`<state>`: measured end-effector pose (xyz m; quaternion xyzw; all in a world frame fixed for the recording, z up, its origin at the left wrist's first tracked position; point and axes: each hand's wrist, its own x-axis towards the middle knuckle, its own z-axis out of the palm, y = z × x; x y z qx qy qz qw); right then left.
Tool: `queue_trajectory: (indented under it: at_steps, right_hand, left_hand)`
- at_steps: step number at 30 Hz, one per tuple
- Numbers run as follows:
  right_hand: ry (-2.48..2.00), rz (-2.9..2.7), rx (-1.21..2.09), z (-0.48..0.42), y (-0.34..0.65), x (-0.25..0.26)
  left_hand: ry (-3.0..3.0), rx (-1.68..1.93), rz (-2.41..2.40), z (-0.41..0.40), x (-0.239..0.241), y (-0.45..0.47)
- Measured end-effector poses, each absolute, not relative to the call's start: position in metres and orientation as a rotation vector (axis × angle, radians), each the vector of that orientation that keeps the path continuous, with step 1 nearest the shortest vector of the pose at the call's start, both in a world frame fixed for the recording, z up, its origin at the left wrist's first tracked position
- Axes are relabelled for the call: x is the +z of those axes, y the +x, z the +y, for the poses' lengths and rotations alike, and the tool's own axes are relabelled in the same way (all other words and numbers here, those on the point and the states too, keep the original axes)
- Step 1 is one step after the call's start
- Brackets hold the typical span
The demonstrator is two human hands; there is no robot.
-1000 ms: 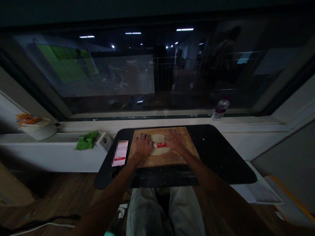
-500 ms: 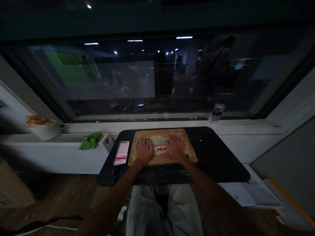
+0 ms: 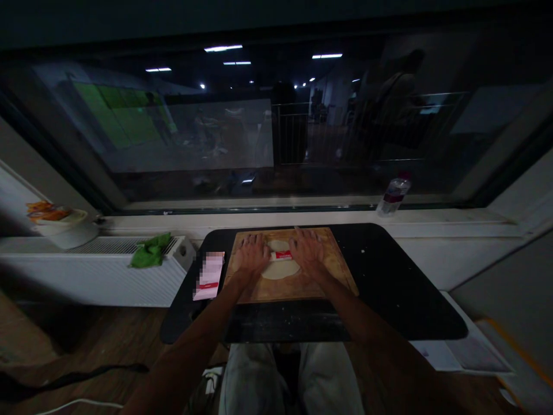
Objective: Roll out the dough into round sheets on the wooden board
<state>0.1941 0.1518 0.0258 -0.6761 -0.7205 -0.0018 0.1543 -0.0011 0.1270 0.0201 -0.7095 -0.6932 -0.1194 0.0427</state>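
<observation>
A flat round of pale dough (image 3: 280, 270) lies on a wooden board (image 3: 298, 291), partly covered by my hands. Across it runs a rolling pin (image 3: 281, 255) with a red and white label, of which only the middle shows. My left hand (image 3: 252, 253) covers the pin's left end, fingers pointing forward over it. Over the right end rests my right hand (image 3: 307, 251), its fingers reaching past the pin toward the board's far edge. Both hands are closed down on the pin, which crosses the upper part of the dough.
The board sits on a black table (image 3: 389, 288) sprinkled with small pale bits. A phone (image 3: 209, 276) lies left of the board. On the sill stands a water bottle (image 3: 394, 196). A green cloth (image 3: 151, 251) and a white tub (image 3: 64, 227) are on the radiator (image 3: 103, 276).
Both hands have rolled the pin forward, away from me. More dough shows on the near side, and the label has turned. The camera view has shifted slightly.
</observation>
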Motion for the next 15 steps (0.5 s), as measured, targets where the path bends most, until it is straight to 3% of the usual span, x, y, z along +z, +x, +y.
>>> queue_trajectory:
  at_steps: [15]
  right_hand:
    - [-1.964, -2.155, 0.097, 0.199, 0.183, 0.029]
  left_hand:
    - [-2.236, -0.296, -2.128, 0.174, 0.021, -0.015]
